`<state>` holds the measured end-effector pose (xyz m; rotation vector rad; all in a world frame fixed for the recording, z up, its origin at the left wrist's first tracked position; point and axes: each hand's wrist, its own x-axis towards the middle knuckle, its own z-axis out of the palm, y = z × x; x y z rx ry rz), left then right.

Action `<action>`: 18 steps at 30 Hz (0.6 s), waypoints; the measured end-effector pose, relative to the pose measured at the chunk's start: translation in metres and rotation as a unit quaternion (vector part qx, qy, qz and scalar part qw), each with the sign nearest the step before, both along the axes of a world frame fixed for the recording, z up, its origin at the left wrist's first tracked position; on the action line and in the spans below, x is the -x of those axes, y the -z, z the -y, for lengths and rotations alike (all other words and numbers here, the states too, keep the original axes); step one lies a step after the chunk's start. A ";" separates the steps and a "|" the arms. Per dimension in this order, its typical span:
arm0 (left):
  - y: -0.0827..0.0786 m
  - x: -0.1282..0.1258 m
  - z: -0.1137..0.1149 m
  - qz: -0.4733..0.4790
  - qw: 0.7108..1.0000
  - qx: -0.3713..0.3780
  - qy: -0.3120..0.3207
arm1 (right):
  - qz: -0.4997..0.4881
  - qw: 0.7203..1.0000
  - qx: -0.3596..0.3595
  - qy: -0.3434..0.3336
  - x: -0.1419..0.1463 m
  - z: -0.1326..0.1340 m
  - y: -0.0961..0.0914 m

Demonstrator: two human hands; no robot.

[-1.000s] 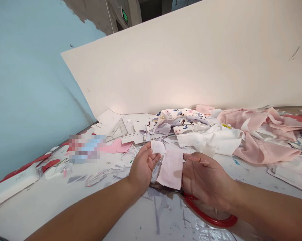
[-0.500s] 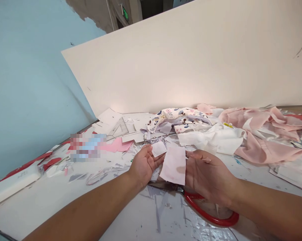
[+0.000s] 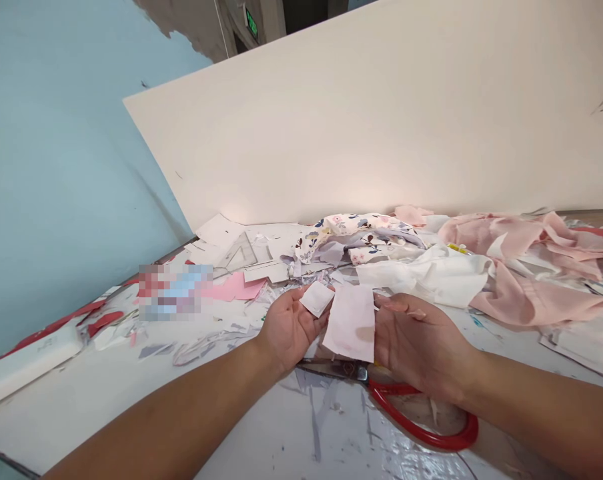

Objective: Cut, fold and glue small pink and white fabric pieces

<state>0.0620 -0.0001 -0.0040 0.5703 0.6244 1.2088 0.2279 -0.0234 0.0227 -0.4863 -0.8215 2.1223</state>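
Note:
My left hand is palm up with a small white square scrap held at its fingertips. My right hand grips the right edge of a larger pale pink fabric piece, thumb on top. Both hands hover just above the table, close together. Red-handled scissors lie on the table under my right hand, blades pointing left.
A heap of floral fabric, white cloth and pink cloth lies behind the hands. A clear set square, paper pieces and a pink sheet sit at the left. A large cream board leans at the back.
Both hands have lifted slightly and moved away from me with their pieces. More of the scissors' blades now shows below the pink piece.

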 end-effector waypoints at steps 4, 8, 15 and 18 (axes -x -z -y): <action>0.001 0.000 -0.001 -0.003 0.999 -0.009 -0.043 | -0.015 1.000 -0.018 -0.021 -0.001 0.000 0.004; 0.002 -0.002 0.001 -0.003 0.998 -0.036 -0.056 | -0.030 0.999 -0.022 -0.028 0.002 0.003 0.005; -0.001 -0.006 0.007 -0.021 0.997 -0.059 -0.050 | -0.039 0.998 -0.027 -0.028 0.006 0.007 0.005; -0.003 -0.008 0.008 -0.033 0.996 -0.061 -0.050 | -0.034 0.999 -0.033 -0.028 0.005 0.007 0.007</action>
